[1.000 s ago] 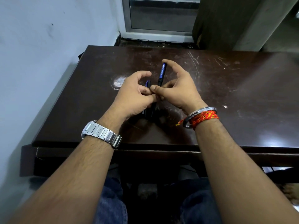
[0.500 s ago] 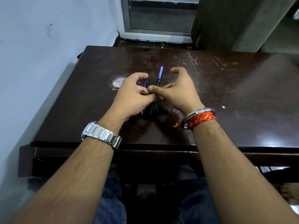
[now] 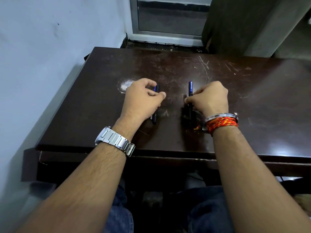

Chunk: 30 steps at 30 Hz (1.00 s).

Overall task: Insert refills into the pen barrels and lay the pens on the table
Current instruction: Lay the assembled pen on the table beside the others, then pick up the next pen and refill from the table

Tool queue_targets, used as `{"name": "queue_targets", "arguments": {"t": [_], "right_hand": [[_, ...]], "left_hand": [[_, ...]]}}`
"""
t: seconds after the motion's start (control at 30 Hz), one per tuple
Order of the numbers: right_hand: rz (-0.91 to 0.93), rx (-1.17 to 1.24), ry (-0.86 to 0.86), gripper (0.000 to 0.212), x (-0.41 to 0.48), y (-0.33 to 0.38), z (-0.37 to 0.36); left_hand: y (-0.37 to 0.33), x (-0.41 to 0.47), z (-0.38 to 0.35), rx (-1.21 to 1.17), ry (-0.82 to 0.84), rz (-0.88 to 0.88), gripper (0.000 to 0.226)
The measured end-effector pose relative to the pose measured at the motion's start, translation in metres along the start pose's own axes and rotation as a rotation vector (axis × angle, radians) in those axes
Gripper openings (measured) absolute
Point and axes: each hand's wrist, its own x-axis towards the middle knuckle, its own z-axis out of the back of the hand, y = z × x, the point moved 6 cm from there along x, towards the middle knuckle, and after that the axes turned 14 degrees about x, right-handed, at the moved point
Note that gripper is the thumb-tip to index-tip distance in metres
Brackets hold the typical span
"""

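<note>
Two dark blue pens lie lengthwise on the dark brown table (image 3: 252,115), pointing away from me. My left hand (image 3: 143,98) rests over the left pen (image 3: 156,89), fingers curled around it; its ends show above and below the hand. My right hand (image 3: 210,98) pinches the right pen (image 3: 190,88) near its middle with thumb and fingers, the printed blue barrel sticking out beyond the fingers. Both pens are low at the table surface. No loose refills are visible.
A pale wall (image 3: 50,47) runs close along the table's left side. A metal-framed window or door (image 3: 168,17) and a dark curtain (image 3: 235,22) stand behind the table. A white scuff (image 3: 125,84) marks the tabletop beside my left hand.
My hands were together at the table's centre, the right one holding a pen upright. They have moved apart, each with one pen, and the pens are now down at the table.
</note>
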Motion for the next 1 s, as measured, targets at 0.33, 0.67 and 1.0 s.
{"name": "queue_targets", "arguments": {"t": [0.33, 0.67, 1.0], "right_hand": [[-0.095, -0.115, -0.007, 0.041, 0.001, -0.008, 0.007], [-0.08, -0.113, -0.032, 0.042, -0.001, -0.007, 0.01], [0.086, -0.074, -0.066, 0.019, -0.007, 0.011, 0.001]], "left_hand": [[-0.001, -0.003, 0.004, 0.067, -0.03, 0.04, 0.02], [0.0, -0.005, 0.009, 0.164, -0.053, 0.126, 0.019], [0.008, -0.006, 0.013, 0.286, -0.048, 0.237, 0.018]]}}
